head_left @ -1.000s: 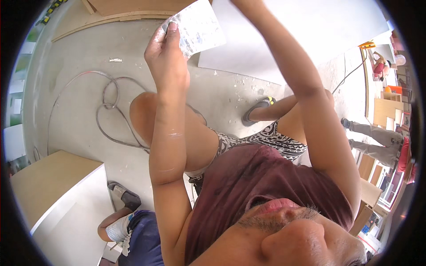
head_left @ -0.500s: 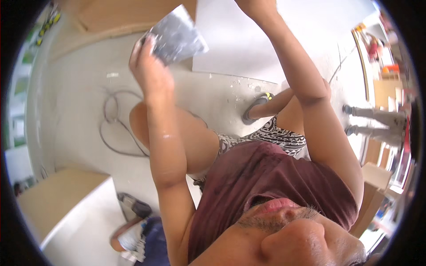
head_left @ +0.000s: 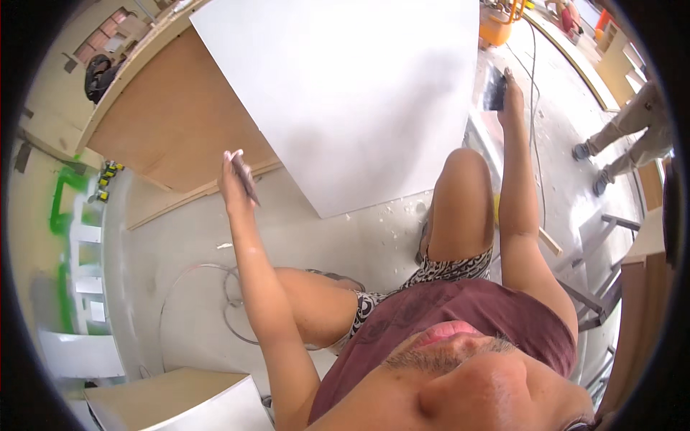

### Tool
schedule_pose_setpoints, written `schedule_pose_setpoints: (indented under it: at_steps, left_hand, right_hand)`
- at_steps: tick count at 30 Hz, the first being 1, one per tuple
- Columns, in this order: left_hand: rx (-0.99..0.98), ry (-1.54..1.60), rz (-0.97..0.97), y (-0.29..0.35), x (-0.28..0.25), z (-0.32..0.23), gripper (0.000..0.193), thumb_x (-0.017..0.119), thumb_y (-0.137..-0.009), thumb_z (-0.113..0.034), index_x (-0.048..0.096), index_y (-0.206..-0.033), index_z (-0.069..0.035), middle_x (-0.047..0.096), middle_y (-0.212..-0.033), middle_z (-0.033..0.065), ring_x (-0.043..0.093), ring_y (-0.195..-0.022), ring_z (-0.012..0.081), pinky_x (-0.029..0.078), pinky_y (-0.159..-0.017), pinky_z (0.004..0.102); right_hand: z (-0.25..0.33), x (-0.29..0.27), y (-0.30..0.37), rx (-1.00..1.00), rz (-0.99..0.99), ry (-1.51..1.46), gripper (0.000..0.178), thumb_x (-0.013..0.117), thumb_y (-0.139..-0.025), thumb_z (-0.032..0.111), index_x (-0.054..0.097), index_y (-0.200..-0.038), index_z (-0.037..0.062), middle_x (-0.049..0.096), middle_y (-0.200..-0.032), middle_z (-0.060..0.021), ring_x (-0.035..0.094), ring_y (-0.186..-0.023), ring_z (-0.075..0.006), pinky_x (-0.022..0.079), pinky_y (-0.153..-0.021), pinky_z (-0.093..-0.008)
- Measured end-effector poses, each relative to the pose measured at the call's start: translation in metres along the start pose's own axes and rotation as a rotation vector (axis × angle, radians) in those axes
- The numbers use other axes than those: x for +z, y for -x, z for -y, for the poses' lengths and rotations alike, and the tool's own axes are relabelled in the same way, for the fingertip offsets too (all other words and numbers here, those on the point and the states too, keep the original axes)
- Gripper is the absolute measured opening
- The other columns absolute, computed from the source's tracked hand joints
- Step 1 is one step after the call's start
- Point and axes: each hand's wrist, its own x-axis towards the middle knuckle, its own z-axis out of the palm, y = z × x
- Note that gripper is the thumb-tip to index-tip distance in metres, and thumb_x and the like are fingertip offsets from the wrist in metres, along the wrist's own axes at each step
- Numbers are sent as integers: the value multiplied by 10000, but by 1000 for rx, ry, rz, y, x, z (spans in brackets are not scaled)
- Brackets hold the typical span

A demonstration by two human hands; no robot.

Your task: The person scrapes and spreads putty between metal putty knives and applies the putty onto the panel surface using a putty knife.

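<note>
The grey floor (head_left: 172, 248) carries a looped hose (head_left: 225, 316).

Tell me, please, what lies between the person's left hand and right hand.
In the head view, a large white panel spans most of that stretch; a brown board shows nearer the left hand than the right hand.

The bare left hand (head_left: 231, 185) and the bare right hand (head_left: 512, 99) are gripping, well apart, with both bare forearms (head_left: 250, 251) pointing forward.

Left hand (head_left: 231, 184) has turned its plate (head_left: 246, 178) nearly edge-on — the right hand (head_left: 511, 100) and dark plate (head_left: 494, 90) now show.
</note>
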Motion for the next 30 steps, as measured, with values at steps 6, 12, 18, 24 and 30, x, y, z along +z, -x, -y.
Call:
schedule_pose_setpoints:
  at_steps: [6,12,18,24,30]
  left_hand:
    - [90,-194,8,-60,38,-18,522,583,-938,-447,546,-1211,-3,657,-969,90,593,-891,151,453,-785,266]
    - [141,-215,-57,-73,-38,-15,566,498,-948,-537,544,-1231,-49,636,-821,50,455,-587,41,392,-536,217]
    - [-236,367,523,-30,-260,14,410,511,-965,-399,566,-1214,-78,611,-803,17,501,-550,82,437,-466,213]
    - [-1173,1161,253,175,-336,204,307,603,-908,-368,609,-1043,-94,627,-899,53,621,-840,192,547,-612,283]
    - [-920,280,-316,316,-254,321,595,552,-900,-500,517,-1299,-61,650,-1035,107,594,-681,153,518,-558,298]
  right_hand:
    - [-22,-14,-49,-98,96,61,308,557,-916,237,672,-1058,-11,639,-819,-27,563,-671,-105,450,-600,-257]
    - [-64,-86,-35,-51,10,105,306,586,-901,214,686,-1070,-21,671,-870,-25,579,-707,-112,453,-641,-254]
    - [-112,-145,60,-272,168,1173,320,605,-872,321,679,-1119,131,633,-690,-142,633,-649,-221,482,-638,-366]
    - [-172,-210,143,-251,901,1566,333,633,-814,327,683,-1065,114,670,-826,-198,642,-793,-404,510,-708,-475]
    - [-256,-315,223,307,1313,1665,435,641,-787,373,670,-1107,80,671,-966,-217,633,-938,-400,507,-797,-454]
